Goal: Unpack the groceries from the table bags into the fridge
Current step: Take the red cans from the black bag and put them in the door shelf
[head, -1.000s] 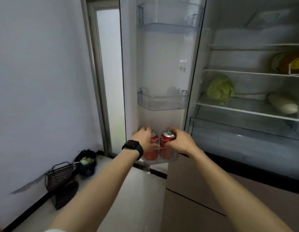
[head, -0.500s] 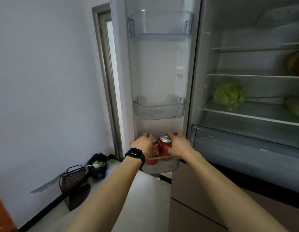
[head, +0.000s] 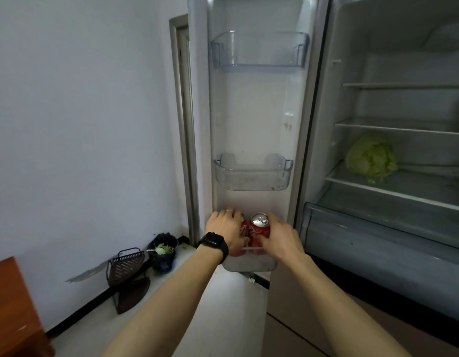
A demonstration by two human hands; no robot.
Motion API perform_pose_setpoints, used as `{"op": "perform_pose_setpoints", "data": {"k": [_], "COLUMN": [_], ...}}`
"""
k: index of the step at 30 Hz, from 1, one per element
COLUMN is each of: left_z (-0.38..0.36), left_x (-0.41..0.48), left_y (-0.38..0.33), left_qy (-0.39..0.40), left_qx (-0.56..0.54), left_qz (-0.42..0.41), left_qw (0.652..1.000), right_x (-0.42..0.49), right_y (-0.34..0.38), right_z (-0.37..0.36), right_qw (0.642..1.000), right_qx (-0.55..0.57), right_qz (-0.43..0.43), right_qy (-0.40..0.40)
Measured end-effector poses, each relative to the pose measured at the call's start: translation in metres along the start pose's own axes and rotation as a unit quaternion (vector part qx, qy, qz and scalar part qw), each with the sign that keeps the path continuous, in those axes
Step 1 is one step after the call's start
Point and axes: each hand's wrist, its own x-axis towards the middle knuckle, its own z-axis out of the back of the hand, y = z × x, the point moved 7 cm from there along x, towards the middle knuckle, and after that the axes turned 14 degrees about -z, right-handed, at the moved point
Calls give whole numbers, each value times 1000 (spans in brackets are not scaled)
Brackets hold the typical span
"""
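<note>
The fridge stands open, its door (head: 259, 119) swung to the left. Two red soda cans stand side by side in the lowest door bin (head: 251, 265). My left hand (head: 227, 231), with a black watch on the wrist, grips the left can (head: 244, 228), which it mostly hides. My right hand (head: 281, 239) grips the right can (head: 260, 228), whose silver top shows. A green cabbage (head: 370, 158) lies on a shelf inside the fridge.
Two clear door bins (head: 252, 176) (head: 259, 51) hang above. A crisper drawer (head: 377, 235) sits below the glass shelves. On the floor by the left wall are a dark basket (head: 125, 264), a black bin (head: 162, 253) with scraps, and a wooden corner (head: 12, 310).
The view has swung left and down, so the fridge's right part has left the frame. Both hands stay on the two cans in the lowest door bin.
</note>
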Motion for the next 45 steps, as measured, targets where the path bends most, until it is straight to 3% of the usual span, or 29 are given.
{"op": "perform_pose_setpoints", "data": {"k": [6, 11, 18, 24, 32, 40, 45], "left_z": [-5, -5, -7, -4, -3, 34, 12], "left_x": [-2, -3, -2, -2, -5, -80, -194], "left_y": [3, 5, 9, 6, 4, 11, 77], "left_qy": [17, 11, -20, -38, -5, -81, -74], "left_qx": [26, 53, 56, 43, 29, -63, -89], "left_qz": [-34, -62, -57, -50, -50, -53, 19], "left_qw": [999, 997, 997, 997, 998, 993, 993], "right_x": [1, 7, 4, 4, -7, -85, -171], "right_y": [9, 13, 19, 15, 14, 22, 67], "right_z": [-2, -8, -9, -6, 2, 14, -31], "right_qw": [998, 998, 995, 995, 996, 982, 979], "right_qx": [-42, -5, -52, -39, -18, 126, 153], "right_qz": [-40, -43, -80, -92, -88, 4, 86], "right_qy": [-16, 52, -37, -10, -24, -139, -108]}}
